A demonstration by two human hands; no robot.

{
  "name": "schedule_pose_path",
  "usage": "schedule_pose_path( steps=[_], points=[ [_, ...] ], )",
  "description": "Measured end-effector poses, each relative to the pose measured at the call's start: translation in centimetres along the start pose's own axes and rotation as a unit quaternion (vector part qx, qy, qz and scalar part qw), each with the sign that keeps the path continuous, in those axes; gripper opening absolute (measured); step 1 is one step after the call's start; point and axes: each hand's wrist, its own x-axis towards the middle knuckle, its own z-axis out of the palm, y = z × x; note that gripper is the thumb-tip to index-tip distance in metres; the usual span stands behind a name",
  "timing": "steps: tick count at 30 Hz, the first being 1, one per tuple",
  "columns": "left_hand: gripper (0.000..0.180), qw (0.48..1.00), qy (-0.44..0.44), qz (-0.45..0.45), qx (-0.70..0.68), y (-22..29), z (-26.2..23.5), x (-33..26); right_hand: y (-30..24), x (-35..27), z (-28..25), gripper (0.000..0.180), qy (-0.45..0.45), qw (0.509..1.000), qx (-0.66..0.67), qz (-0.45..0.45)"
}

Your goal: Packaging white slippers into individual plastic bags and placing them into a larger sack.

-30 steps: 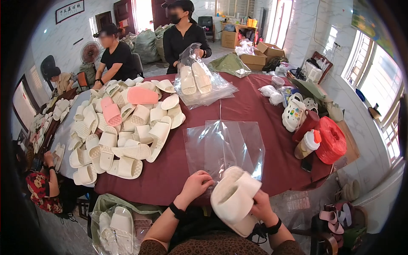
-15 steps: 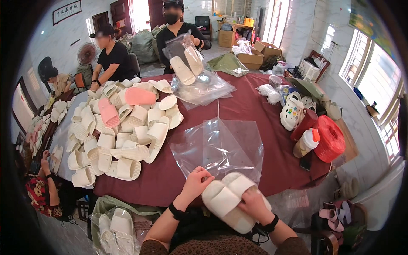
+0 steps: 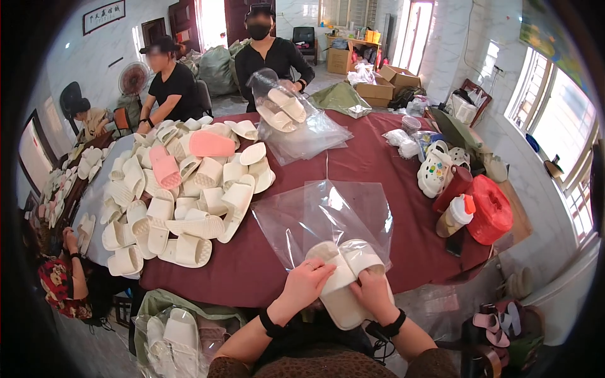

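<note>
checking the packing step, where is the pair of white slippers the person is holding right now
In the head view the pair of white slippers sits low and centre at the near table edge, between the left hand and right hand, toes entering the clear plastic bag.

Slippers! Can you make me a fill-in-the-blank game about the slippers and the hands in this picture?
1. Both hands, the left hand and the right hand, hold a pair of ____ slippers.
2. The tablecloth is dark ____.
3. In the slipper heap, a few slippers are not cream but ____.
4. The flat bags before the hands are clear ____.

Missing words: cream; red; pink; plastic
</note>
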Motion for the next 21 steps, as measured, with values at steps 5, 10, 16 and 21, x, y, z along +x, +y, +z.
schedule_pose_path(
  steps=[5,10,16,21],
  points=[
    [0.027,0.998,-0.041,0.035,-0.013,1.4,0.1,0.3,-0.5,0.6,2.4,0.027,-0.064,0.996,0.062,-0.031],
    [0.03,0.996,-0.051,0.071,-0.006,1.8,-0.6,0.5,-0.3,2.6,4.0,0.028,0.026,0.999,0.02,-0.008],
    [0.027,0.999,-0.012,0.017,-0.046,1.2,-2.3,0.3,-1.2,4.5,3.9,0.027,0.041,0.993,0.059,0.092],
    [0.028,0.996,-0.057,0.029,-0.067,2.6,-1.5,0.0,2.1,4.5,9.1,0.026,0.151,0.914,0.359,0.111]
  ],
)
